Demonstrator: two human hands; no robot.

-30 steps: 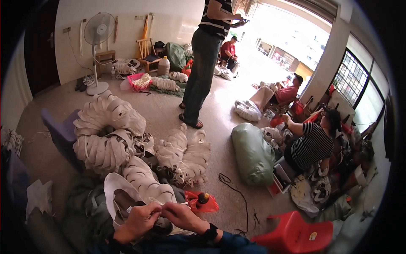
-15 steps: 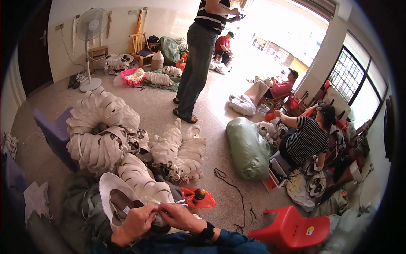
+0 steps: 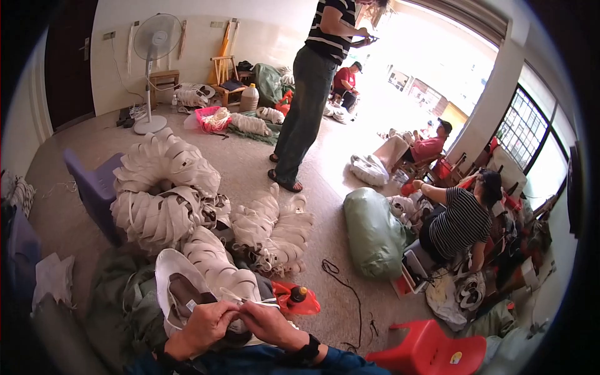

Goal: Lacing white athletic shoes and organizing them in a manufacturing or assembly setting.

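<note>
White shoe upper (image 3: 187,290) in the grip of both hands, low in the head view: the left hand (image 3: 203,325) is curled around its near end, and the right hand (image 3: 269,324), a dark watch (image 3: 307,349) at the wrist, presses fingertips against the same spot, pinching what looks like a thin white strand; the strand itself is too fine to make out clearly. The upper lies open side up, its brown lining showing, across the worker's lap on grey-green cloth (image 3: 125,300).

Just beside the right hand sits a red holder with a small dark bottle (image 3: 299,297) in it. Beyond the hands, strung bundles of white uppers (image 3: 165,197) pile up on the tiled floor, one ring of them leaning against a purple plastic stool (image 3: 94,184); a smaller heap (image 3: 275,231) lies to the right. A black cord (image 3: 344,294) trails over the floor near a stuffed pale green sack (image 3: 372,231).

A red plastic stool (image 3: 431,350) stands at lower right. A seated person in a striped top (image 3: 459,222) works beside the sack, another in red (image 3: 428,147) sits farther back, and a standing person in a striped shirt and dark trousers (image 3: 309,94) is mid-room. A pedestal fan (image 3: 155,44) stands by the far wall.
</note>
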